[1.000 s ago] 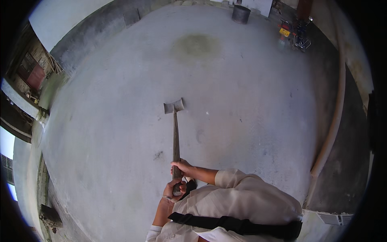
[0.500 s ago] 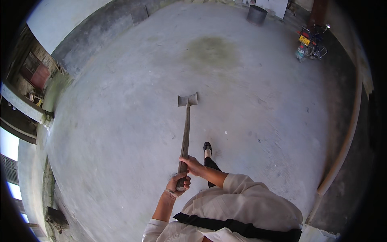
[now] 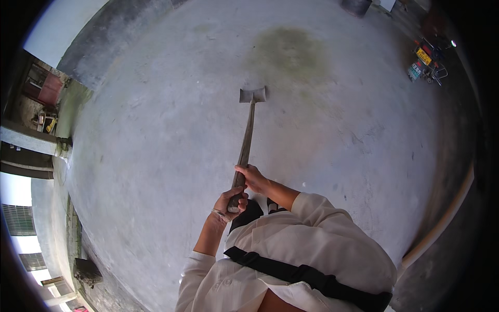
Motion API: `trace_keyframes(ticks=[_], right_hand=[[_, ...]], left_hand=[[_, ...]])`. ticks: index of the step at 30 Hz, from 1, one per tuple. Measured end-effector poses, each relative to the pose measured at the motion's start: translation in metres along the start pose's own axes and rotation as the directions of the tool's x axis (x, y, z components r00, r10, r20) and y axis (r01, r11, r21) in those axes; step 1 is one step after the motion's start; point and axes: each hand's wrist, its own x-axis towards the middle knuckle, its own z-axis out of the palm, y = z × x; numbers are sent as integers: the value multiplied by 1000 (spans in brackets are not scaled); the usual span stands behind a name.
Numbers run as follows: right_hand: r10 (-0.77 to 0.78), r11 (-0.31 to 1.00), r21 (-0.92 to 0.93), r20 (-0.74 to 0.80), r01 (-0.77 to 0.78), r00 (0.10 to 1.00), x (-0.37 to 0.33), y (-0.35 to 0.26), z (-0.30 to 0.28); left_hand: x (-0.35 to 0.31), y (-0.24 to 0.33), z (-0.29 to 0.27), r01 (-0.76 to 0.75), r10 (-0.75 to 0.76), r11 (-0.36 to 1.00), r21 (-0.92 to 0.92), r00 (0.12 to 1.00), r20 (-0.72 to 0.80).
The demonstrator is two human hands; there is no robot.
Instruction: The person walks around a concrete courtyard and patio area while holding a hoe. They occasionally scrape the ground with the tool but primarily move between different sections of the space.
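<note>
A long-handled shovel (image 3: 245,143) with a worn wooden shaft stretches away from me over the concrete floor. Its wide, short metal blade (image 3: 252,94) has turned-up sides and seems to rest on the floor, with nothing visible on it. My left hand (image 3: 229,202) wraps round the thick near end of the handle. Just ahead of it, my right hand (image 3: 252,178) grips the same shaft, closed with the thumb along the wood. Something pale circles my left wrist.
Pale concrete floor (image 3: 156,156) surrounds me, with a greenish stain (image 3: 291,54) beyond the blade. A motorcycle (image 3: 429,62) stands far right, near a dark round drum (image 3: 356,6). A pale pipe (image 3: 439,229) runs along the right. A dark block (image 3: 87,272) lies at the lower left.
My leading foot, earlier stretched forward beside my right forearm, is now mostly hidden by my body. The shovel blade and both hands sit higher in view. Both grips stay the same.
</note>
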Motion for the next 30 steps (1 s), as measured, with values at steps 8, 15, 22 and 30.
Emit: trace_keyframes(ticks=[8,15,22,30], right_hand=[[62,998,-10,-124,-64,990,177,-130,-4],[-18,997,-74,-191,4,981,351,-288,5],[-52,977,-214,-339,-23,939,510,-415,-13],[260,963,-31,-173,-269,950,551,-440,22]], left_hand=[[101,170,77,26,-26,1000,4,998,52],[217,365,165,17,-26,994,111,996,87],[322,510,238,6,-5,989,146,1000,-10],[253,565,274,123,-122,992,7,992,-42]])
